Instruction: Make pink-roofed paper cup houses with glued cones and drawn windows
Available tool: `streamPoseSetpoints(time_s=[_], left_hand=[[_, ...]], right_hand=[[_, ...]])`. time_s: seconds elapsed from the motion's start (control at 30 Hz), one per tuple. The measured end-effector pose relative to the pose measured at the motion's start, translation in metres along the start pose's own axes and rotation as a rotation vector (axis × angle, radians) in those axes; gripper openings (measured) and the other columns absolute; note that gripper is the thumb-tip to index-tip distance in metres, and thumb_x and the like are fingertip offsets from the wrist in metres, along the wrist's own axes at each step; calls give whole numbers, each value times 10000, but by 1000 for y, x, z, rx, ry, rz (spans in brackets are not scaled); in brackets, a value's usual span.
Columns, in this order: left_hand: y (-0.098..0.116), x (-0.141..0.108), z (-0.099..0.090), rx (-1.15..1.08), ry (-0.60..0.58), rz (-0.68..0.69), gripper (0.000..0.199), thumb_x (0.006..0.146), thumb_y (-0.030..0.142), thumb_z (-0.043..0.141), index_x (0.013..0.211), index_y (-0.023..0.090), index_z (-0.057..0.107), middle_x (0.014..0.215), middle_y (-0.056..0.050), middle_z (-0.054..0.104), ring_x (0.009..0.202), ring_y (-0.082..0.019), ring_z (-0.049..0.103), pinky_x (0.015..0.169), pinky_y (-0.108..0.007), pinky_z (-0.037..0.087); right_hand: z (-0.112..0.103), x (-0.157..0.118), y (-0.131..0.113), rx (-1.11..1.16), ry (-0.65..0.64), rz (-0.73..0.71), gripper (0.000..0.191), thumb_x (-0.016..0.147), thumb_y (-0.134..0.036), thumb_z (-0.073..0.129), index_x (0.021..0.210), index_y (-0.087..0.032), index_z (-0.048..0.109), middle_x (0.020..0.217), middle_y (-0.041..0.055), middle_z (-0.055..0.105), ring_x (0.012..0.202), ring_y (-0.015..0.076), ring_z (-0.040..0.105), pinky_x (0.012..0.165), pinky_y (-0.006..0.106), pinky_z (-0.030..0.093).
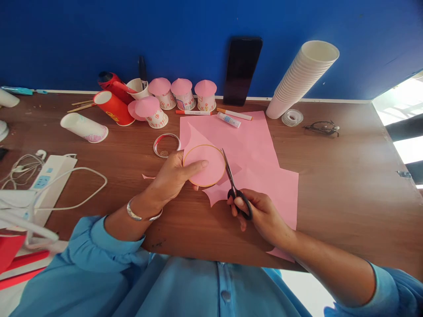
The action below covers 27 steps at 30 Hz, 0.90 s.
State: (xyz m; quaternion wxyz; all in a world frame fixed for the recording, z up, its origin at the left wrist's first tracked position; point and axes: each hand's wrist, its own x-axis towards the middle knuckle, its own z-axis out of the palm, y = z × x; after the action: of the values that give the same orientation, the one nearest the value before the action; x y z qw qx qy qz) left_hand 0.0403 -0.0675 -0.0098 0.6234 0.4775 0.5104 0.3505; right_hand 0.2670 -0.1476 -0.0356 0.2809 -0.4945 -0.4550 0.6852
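My left hand [175,176] grips a piece of pink paper [211,164], the thumb lying flat across its face. A yellow-orange outline runs round the circle on this piece, and a pointed pink flap sticks up behind it. In my right hand [261,211] is a pair of black-handled scissors [230,174], fingers through the loops. The blades point up and lie close against the circle's right edge; whether they touch it I cannot tell. Beneath them a larger pink sheet [277,189] with cut edges lies on the table.
Behind the hands stand small paper cups with pink cone roofs [205,90]. A glue stick [228,119] and markers [234,114] lie on the sheet. A phone [243,70] leans on the blue wall beside stacked white cups [302,79]. Tape [167,145] and a power strip [49,185] are leftward.
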Motion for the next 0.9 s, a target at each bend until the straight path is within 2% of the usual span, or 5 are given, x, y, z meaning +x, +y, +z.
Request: streamPoseSetpoints(time_s=[0.27, 0.6, 0.9], left_hand=[[1, -1, 2, -28, 23, -8, 360, 729, 436, 821, 878, 121, 732, 669, -13, 701, 458, -95, 547, 351, -193, 462], [5, 1, 3, -72, 37, -1, 343, 675, 407, 841, 819, 127, 705, 618, 0, 670, 426, -94, 532, 323, -198, 444], [9, 0, 1, -24, 64, 17, 304, 711, 398, 806, 819, 133, 703, 603, 13, 655, 428, -82, 533, 337, -173, 447]], right_hand=[[0, -1, -2, 14, -2, 1, 591, 875, -773, 629, 784, -190, 629, 671, -21, 622, 448, 84, 503, 535, 271, 437], [0, -1, -4, 51, -10, 1, 578, 870, -747, 667, 799, -174, 647, 683, -27, 626, 434, 65, 500, 521, 257, 426], [-1, -2, -1, 25, -13, 14, 588, 876, -759, 647, 791, -178, 642, 670, -31, 621, 438, 69, 499, 557, 273, 424]])
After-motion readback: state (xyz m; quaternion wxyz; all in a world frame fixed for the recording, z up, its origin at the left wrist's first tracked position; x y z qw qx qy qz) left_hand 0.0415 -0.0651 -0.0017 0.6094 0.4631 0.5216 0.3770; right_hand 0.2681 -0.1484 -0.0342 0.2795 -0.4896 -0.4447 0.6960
